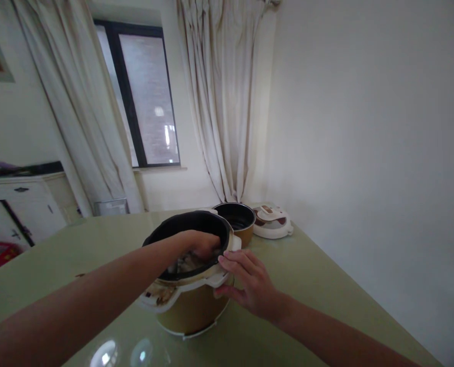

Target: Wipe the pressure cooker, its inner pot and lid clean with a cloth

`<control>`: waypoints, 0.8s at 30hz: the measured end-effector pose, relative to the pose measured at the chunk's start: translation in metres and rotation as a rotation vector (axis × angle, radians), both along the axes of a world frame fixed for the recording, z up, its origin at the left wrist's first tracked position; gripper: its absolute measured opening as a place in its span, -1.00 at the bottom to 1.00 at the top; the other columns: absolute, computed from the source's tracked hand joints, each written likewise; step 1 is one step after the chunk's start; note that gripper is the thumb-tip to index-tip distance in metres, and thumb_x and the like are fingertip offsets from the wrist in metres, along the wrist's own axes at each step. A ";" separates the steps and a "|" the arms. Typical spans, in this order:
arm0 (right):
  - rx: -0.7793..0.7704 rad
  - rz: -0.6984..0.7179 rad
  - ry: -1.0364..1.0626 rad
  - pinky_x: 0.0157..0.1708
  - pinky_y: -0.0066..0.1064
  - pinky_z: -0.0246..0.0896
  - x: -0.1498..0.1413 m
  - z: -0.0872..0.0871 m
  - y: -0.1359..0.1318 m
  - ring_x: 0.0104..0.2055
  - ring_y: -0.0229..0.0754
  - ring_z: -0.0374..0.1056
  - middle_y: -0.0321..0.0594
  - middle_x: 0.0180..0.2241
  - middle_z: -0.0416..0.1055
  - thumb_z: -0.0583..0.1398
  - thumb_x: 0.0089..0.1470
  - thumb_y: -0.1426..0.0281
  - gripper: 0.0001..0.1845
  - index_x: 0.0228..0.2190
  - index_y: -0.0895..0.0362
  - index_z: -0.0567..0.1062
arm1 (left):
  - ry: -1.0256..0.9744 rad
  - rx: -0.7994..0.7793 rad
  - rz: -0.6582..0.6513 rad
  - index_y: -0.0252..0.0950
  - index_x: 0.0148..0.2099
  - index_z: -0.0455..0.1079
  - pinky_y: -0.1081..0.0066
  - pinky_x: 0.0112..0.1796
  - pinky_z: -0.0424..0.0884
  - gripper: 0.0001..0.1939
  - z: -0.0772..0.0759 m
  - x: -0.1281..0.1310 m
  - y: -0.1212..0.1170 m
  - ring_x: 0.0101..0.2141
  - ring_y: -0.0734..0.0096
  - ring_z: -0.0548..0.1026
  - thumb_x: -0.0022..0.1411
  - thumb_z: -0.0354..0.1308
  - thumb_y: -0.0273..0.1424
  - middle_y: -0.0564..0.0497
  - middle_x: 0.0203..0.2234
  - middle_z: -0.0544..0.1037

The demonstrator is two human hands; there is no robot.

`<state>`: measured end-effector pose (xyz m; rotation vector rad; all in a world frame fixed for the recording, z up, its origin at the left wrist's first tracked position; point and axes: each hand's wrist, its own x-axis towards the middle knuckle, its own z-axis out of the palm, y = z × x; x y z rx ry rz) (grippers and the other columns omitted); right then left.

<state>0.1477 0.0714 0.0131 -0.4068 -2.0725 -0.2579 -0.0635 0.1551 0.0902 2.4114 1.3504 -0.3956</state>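
An electric pressure cooker (194, 308) with a gold body, a white stained rim and a dark interior stands without its lid on the table. My left hand (204, 245) reaches down inside it, close to the right inner wall. The fingers are bent and partly hidden, against a crumpled greyish-white cloth (188, 262) low in the cooker. My right hand (252, 280) grips the cooker's right side at the rim, fingers on top and thumb underneath.
Behind the cooker sits the dark-lined inner pot (244, 235). To its right, the white and brown lid (272, 221) lies near the edge of the green table (288, 278). A wall runs along the right. Curtains, a window and a white cabinet (24, 204) are farther off.
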 end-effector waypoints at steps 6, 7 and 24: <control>-0.004 -0.023 -0.009 0.06 -0.16 0.43 0.000 0.002 -0.003 -0.01 0.00 0.50 -0.01 -0.01 0.59 0.34 0.22 0.01 -0.36 0.15 0.15 0.45 | 0.131 0.377 0.140 -0.31 -0.02 0.60 0.03 0.10 0.43 -0.73 0.010 0.004 0.003 0.13 -0.13 0.54 0.26 0.20 -0.52 -0.36 0.07 0.62; -0.003 -0.018 -0.012 0.06 -0.16 0.43 0.000 0.003 -0.003 -0.01 -0.01 0.50 -0.01 -0.01 0.59 0.34 0.23 0.02 -0.37 0.15 0.15 0.45 | 0.140 0.417 0.147 -0.32 -0.05 0.61 0.01 0.15 0.37 -0.74 0.013 -0.002 0.000 0.18 -0.13 0.50 0.29 0.15 -0.56 -0.36 0.07 0.61; 0.015 0.007 0.009 0.08 -0.15 0.44 -0.001 0.001 0.000 0.03 0.00 0.49 0.00 -0.01 0.59 0.30 0.26 -0.01 -0.35 0.18 0.16 0.44 | -0.210 0.416 0.251 -0.28 -0.06 0.57 0.33 -0.04 0.48 -0.70 0.037 0.008 -0.029 -0.09 0.20 0.63 0.40 0.02 -0.30 -0.11 -0.10 0.69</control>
